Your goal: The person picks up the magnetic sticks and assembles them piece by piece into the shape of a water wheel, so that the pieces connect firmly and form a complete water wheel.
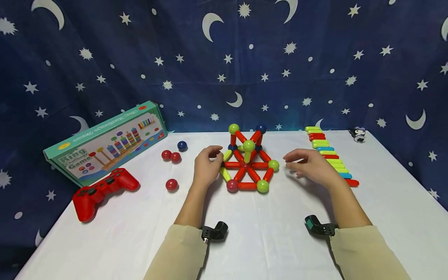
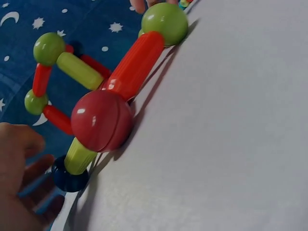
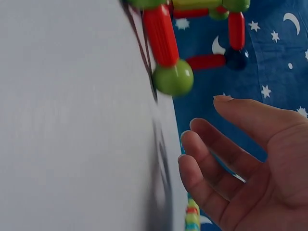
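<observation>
A structure of red and yellow-green rods joined by balls [image 1: 246,165] stands mid-table, with uprights at its back and a green ball [image 1: 249,146] atop a yellow-green rod at its centre. Beside its left corner is my left hand [image 1: 208,165], fingers loosely bent around the area of a dark blue ball [image 2: 70,179]; whether they touch it is unclear. The thumb stands apart from the fingers in the left wrist view. My right hand [image 1: 310,166] hovers to the right of the structure's green corner ball [image 1: 273,165], apart from it, fingers relaxed and holding nothing.
At left lie several loose red balls [image 1: 172,185] and one blue ball [image 1: 182,146]. A red game controller [image 1: 105,192] rests before a boxed ring game [image 1: 108,144]. Coloured rods [image 1: 324,146] form a column at right, near a small black-and-white figure [image 1: 358,134].
</observation>
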`<move>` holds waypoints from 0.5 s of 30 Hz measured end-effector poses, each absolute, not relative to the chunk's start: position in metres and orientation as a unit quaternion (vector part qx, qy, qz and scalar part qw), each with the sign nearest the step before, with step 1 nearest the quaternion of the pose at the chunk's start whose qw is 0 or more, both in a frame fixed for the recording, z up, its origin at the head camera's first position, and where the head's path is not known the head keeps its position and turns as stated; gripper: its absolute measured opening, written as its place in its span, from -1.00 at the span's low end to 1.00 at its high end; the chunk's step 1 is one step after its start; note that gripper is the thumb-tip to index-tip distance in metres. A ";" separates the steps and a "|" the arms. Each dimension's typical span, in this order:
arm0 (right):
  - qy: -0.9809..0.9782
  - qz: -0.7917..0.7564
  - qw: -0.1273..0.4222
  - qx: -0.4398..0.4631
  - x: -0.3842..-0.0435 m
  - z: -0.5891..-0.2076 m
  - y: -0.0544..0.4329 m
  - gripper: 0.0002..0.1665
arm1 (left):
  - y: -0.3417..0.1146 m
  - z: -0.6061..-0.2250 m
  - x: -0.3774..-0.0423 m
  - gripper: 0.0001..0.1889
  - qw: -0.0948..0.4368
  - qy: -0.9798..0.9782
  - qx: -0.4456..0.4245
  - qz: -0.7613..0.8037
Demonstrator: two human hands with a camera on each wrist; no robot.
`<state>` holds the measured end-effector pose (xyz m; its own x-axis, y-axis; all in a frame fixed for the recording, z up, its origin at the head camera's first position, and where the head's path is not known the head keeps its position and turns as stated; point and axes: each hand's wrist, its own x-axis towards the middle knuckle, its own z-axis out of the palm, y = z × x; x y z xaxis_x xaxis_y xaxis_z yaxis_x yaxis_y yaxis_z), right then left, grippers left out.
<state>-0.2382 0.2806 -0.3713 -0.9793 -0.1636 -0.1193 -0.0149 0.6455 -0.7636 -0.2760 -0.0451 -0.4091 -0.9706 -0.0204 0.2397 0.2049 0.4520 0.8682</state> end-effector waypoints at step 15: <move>0.976 -0.199 0.086 0.033 -0.204 -0.342 0.369 -0.52 | 0.005 -0.383 -0.261 -0.64 0.248 -0.802 -0.210 -0.501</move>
